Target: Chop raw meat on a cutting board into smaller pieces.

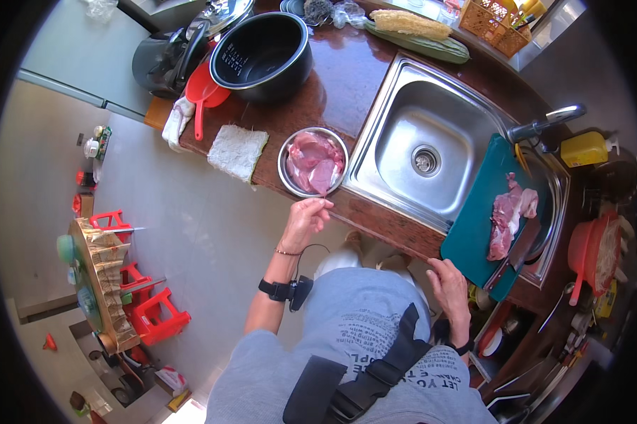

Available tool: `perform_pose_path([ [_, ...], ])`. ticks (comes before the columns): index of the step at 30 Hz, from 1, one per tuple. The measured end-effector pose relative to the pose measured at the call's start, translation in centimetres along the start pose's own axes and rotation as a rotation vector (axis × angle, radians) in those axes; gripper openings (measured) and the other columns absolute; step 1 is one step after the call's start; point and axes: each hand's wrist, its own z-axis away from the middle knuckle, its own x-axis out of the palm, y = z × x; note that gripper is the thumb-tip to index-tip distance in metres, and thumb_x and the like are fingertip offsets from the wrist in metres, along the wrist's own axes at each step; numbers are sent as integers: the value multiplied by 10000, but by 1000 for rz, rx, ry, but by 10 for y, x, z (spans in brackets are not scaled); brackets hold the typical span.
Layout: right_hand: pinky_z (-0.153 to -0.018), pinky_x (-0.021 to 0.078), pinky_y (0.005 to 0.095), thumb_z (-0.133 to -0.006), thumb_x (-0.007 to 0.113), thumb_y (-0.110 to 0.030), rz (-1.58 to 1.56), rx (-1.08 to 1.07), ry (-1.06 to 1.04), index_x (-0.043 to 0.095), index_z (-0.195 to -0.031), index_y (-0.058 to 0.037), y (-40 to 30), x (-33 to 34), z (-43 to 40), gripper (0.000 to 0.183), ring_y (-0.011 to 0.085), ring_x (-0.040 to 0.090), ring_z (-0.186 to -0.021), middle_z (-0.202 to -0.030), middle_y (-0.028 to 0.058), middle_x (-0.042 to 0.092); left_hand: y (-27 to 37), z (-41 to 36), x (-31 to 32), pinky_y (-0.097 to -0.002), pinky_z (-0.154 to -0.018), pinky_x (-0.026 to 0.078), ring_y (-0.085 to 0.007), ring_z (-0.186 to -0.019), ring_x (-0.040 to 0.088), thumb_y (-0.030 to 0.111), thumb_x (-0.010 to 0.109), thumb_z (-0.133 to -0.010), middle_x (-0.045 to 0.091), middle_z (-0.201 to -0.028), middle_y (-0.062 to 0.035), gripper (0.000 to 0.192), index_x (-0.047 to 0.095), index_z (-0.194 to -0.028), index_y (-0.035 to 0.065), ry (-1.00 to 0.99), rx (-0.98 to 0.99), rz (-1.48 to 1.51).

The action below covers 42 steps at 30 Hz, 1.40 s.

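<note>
My left hand (308, 220) pinches the tip of a piece of raw meat (318, 164) at the near rim of a round metal bowl (282, 172). The bowl stands on the brown stone counter, left of the sink, and holds raw meat. My right hand (448, 286) rests with its fingertips by the counter's front edge, near the lower left corner of a green cutting board (467, 233), and seems to hold nothing. On that board lie a long strip of raw meat (505, 222) and a cleaver (520, 249) beside it.
A stainless steel sink (424, 122) with a faucet (549, 122) lies centre right. Farther left are a white cloth (238, 151), a red ladle (204, 93) and a black inner pot (265, 53). A gourd (419, 42) lies behind the sink. Red stools (157, 318) stand on the floor at left.
</note>
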Motion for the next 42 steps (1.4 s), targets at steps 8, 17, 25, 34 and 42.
perform_pose_path([
  [8, -676, 444, 426, -800, 579, -106, -21, 36, 11, 576, -998, -49, -7, 5, 1, 207, 348, 563, -808, -851, 145, 537, 57, -17, 3, -270, -531, 471, -161, -567, 629, 118, 624, -749, 649, -648, -100, 114, 673, -778, 19, 390, 522, -1073],
  [17, -693, 440, 428, -799, 577, -109, -41, 89, 70, 577, -1000, -49, -5, 7, 7, 210, 349, 563, -816, -859, 145, 541, 84, -54, -21, -195, -567, 489, -100, -615, 594, 9, 421, -857, 645, -762, -87, 184, 579, -947, -21, 149, 281, -653],
  [25, -687, 439, 424, -800, 577, -109, -68, 85, 99, 578, -994, -56, 4, 5, 12, 201, 345, 565, -818, -861, 140, 545, 107, -30, 16, -178, -559, 480, -83, -630, 578, 78, 452, -881, 620, -756, -77, 175, 519, -1024, 2, -113, 361, -324],
  [34, -701, 451, 415, -816, 561, -133, -127, 113, 223, 589, -999, -53, 22, -18, 37, 202, 346, 564, -823, -883, 143, 560, 109, -16, 105, -184, -560, 451, -66, -633, 532, -5, 544, -798, 555, -787, -28, 136, 539, -932, 18, -193, 501, -342],
  [42, -643, 459, 310, -804, 585, -75, -302, 244, 529, 604, -972, -7, 63, -64, 76, 182, 236, 572, -690, -764, 117, 547, 66, -73, 170, -421, -1033, 294, -424, -1271, 246, 134, 768, -621, 179, -1376, -302, 969, 190, -1393, 46, -69, 622, -1671],
])
